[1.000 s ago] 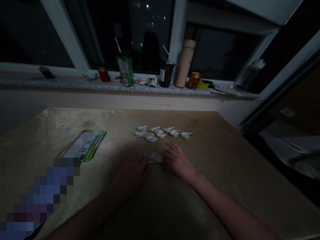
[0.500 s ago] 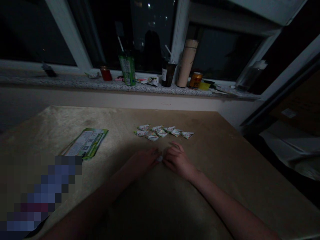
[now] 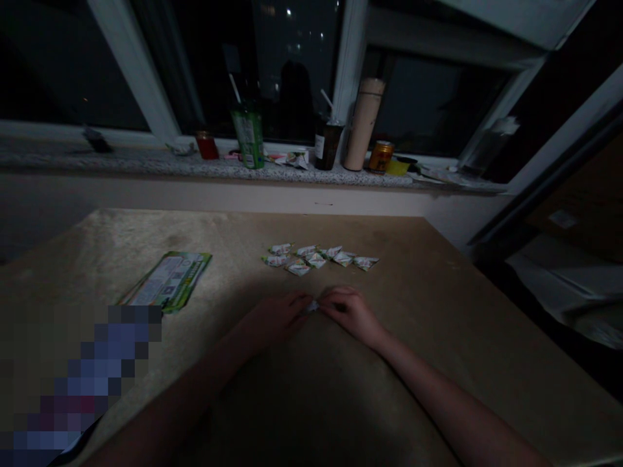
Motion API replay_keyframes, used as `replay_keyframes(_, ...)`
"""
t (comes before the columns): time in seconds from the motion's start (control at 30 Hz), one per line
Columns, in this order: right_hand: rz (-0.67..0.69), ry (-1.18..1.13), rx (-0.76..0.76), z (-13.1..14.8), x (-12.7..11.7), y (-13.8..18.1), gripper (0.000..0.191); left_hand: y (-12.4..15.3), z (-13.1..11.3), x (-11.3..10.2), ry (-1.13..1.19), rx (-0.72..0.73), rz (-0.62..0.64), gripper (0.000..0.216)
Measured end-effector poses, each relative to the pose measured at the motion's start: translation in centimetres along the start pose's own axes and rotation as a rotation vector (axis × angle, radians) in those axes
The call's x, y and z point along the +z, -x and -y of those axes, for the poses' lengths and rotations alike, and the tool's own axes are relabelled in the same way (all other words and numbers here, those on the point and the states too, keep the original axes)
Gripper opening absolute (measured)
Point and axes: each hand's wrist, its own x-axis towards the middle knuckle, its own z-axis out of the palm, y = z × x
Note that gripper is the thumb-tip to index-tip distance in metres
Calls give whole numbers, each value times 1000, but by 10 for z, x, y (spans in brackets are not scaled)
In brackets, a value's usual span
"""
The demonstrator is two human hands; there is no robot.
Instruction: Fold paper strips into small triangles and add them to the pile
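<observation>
My left hand (image 3: 285,311) and my right hand (image 3: 346,312) meet over the middle of the table. Between their fingertips is a small whitish folded wrapper (image 3: 313,305), pinched from both sides and mostly covered. Just beyond the hands lie several small folded wrappers, white with green and orange print, among them one at the right end (image 3: 366,262) and one at the front (image 3: 297,266). To the left, a short stack of flat green-and-white printed wrappers (image 3: 187,285) rests on the table (image 3: 413,389).
On the granite sill (image 3: 160,162) behind the table stand a red jar (image 3: 207,145), a green cup with straw (image 3: 248,137), a dark drink cup (image 3: 326,148), a tall pink thermos (image 3: 364,126), an orange can (image 3: 380,157) and a clear bottle (image 3: 491,148). A pixelated patch covers the lower left.
The fingers of my right hand, raised and spread before, have curled down into a pinch on the small wrapper. My left hand has hardly moved.
</observation>
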Motion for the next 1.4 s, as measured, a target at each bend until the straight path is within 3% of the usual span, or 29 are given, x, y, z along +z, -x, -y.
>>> replay_keyframes(0.17,-70,-263,91,6,-1,-3,14,5,-1,-5,169,-42,-13,40)
replay_keyframes(0.4,-199,-389,218,13,3,-3,11,4,-6,-10,339,-78,-49,37)
replay_keyframes(0.6,-164,-554,344,15,15,-2,42,1,-12,-7,506,-199,-78,40)
replay_keyframes(0.87,-89,-506,403,18,20,-2,31,-1,-11,1,833,-315,-92,48)
replay_keyframes(1.4,-84,-374,326,13,17,-1,24,0,0,3,836,-234,-78,32)
